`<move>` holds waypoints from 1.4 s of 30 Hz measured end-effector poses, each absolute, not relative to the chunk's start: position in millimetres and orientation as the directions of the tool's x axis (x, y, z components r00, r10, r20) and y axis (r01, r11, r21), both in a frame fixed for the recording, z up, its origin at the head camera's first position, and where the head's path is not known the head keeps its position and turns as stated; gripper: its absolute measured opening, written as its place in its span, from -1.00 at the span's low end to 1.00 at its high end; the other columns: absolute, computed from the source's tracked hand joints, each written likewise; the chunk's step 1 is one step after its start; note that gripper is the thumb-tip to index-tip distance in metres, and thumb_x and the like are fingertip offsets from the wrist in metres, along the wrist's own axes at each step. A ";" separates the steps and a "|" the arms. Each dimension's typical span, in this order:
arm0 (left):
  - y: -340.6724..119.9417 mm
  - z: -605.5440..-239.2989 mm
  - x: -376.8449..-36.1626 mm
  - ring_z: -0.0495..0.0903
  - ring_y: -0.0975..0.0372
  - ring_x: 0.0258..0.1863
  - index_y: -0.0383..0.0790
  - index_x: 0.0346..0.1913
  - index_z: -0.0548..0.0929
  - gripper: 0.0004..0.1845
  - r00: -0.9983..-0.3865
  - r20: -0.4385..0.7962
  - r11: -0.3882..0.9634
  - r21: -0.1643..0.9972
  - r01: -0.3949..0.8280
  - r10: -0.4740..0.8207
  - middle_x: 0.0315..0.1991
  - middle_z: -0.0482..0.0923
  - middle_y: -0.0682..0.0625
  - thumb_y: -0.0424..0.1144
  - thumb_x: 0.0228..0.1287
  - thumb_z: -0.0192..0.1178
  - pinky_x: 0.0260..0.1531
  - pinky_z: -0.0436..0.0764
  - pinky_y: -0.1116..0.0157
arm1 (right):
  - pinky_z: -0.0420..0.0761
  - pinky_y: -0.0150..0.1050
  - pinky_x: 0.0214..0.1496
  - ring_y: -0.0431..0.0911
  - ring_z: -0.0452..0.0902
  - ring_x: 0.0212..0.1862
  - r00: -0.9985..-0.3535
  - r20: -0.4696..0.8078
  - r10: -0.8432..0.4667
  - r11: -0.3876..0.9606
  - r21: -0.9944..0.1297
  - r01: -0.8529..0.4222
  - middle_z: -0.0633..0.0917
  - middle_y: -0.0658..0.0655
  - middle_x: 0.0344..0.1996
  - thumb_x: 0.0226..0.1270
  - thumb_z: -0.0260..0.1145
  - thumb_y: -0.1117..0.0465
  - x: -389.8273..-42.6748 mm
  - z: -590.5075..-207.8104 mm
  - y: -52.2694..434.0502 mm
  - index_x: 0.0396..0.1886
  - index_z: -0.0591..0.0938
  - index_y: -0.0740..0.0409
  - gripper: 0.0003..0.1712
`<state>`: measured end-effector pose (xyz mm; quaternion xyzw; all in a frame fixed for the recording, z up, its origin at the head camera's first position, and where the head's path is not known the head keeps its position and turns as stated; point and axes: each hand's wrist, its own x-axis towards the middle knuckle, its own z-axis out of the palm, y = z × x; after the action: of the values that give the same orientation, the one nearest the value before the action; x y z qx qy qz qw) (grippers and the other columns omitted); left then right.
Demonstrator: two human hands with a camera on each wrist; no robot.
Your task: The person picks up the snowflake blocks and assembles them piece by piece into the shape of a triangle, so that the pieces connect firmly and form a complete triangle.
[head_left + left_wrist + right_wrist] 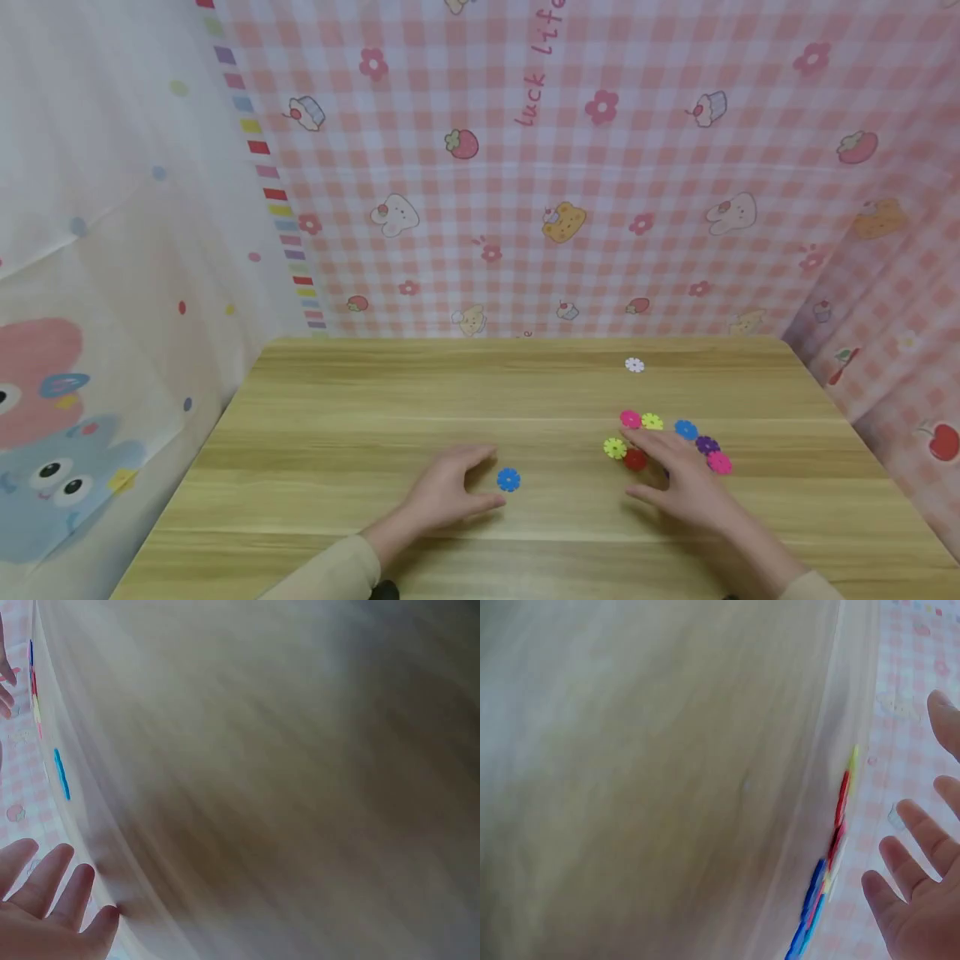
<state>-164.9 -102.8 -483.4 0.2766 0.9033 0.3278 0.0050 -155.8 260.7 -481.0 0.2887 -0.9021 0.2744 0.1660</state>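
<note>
Head view showed the left hand (448, 490) above the table (360, 417), fingers loosely bent and grasping nothing, with a blue disc (508, 480) just beyond the gap between thumb and forefinger. On the other side the right hand (686, 483) was likewise unclenched and empty, reaching over a loose cluster: a red disc (635, 459) partly hidden by its fingers, a yellow disc (615, 448) beside that, a purple disc (707, 446) and a pink disc (720, 462) past the knuckles. A white disc (634, 365) lay well apart, toward the far edge.

The likeliest trouble was the discs' thinness: lying flat, they gave fingertips little edge, so a pinch could slip or push one away. Crowding was another risk, since a low sweep of the right hand could scatter neighbours or catch two together.
</note>
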 end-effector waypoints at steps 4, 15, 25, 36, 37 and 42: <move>-96.2 -484.3 -167.0 0.51 -0.02 0.18 -0.32 0.23 0.58 -0.30 -0.848 0.173 0.598 0.639 0.483 0.500 0.16 0.60 -0.13 -0.11 0.01 0.54 0.25 0.39 0.00 | 0.44 0.18 0.08 0.16 0.50 0.09 -0.798 0.434 -0.417 0.669 -0.448 -0.593 0.66 0.19 0.07 -0.11 0.65 0.25 -158.1 -481.2 268.7 0.32 0.52 0.16 -0.11; -88.9 -494.6 -175.6 0.49 0.05 0.17 -0.11 0.19 0.66 -0.37 -0.878 0.110 0.624 0.662 0.415 0.467 0.14 0.61 0.00 -0.12 -0.02 0.55 0.23 0.29 -0.13 | 0.38 0.35 0.09 0.31 0.42 0.15 -0.893 0.305 -0.332 0.669 -0.591 -0.451 0.60 0.31 0.14 0.06 0.58 0.22 -162.2 -480.4 291.6 0.30 0.51 0.22 -0.23; -90.3 -495.5 -181.1 0.45 0.02 0.15 -0.06 0.15 0.69 -0.45 -0.876 0.059 0.652 0.645 0.400 0.479 0.13 0.55 -0.02 -0.17 0.02 0.54 0.18 0.31 -0.10 | 0.55 -0.08 0.00 0.10 0.52 -0.01 -0.888 0.305 -0.344 0.698 -0.550 -0.459 0.66 0.21 -0.02 0.05 0.58 0.24 -176.8 -484.6 308.5 0.18 0.61 0.28 -0.35; -92.4 -497.9 -187.7 0.45 0.10 0.09 0.02 0.06 0.74 -0.54 -0.869 0.035 0.627 0.678 0.383 0.493 0.04 0.55 0.07 -0.19 0.02 0.54 0.13 0.37 -0.02 | 0.52 0.19 0.05 0.24 0.53 0.02 -0.936 0.178 -0.303 0.699 -0.626 -0.345 0.64 0.33 0.03 0.10 0.55 0.20 -191.4 -484.8 306.8 0.11 0.65 0.29 -0.44; -92.3 -498.1 -188.5 0.45 0.11 0.08 0.02 0.05 0.75 -0.55 -0.867 0.039 0.624 0.678 0.389 0.497 0.03 0.56 0.07 -0.18 0.02 0.54 0.12 0.38 0.00 | 0.52 0.20 0.05 0.24 0.53 0.02 -0.939 0.171 -0.298 0.700 -0.629 -0.337 0.64 0.33 0.03 0.11 0.55 0.19 -192.3 -485.0 306.9 0.11 0.65 0.28 -0.44; -91.7 -499.5 -192.2 0.46 0.17 0.04 0.04 0.01 0.76 -0.58 -0.855 0.060 0.619 0.665 0.419 0.514 -0.01 0.56 0.11 -0.17 0.01 0.55 0.10 0.40 0.07 | 0.42 0.31 0.12 0.32 0.46 0.11 -0.946 0.142 -0.290 0.689 -0.656 -0.309 0.62 0.36 0.06 0.14 0.54 0.18 -195.5 -486.7 308.3 0.09 0.68 0.24 -0.50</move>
<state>-192.2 -91.7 -499.5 0.2601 0.8971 0.3507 0.0681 -195.5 308.3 -486.7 0.1631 -0.9188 0.3592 0.0134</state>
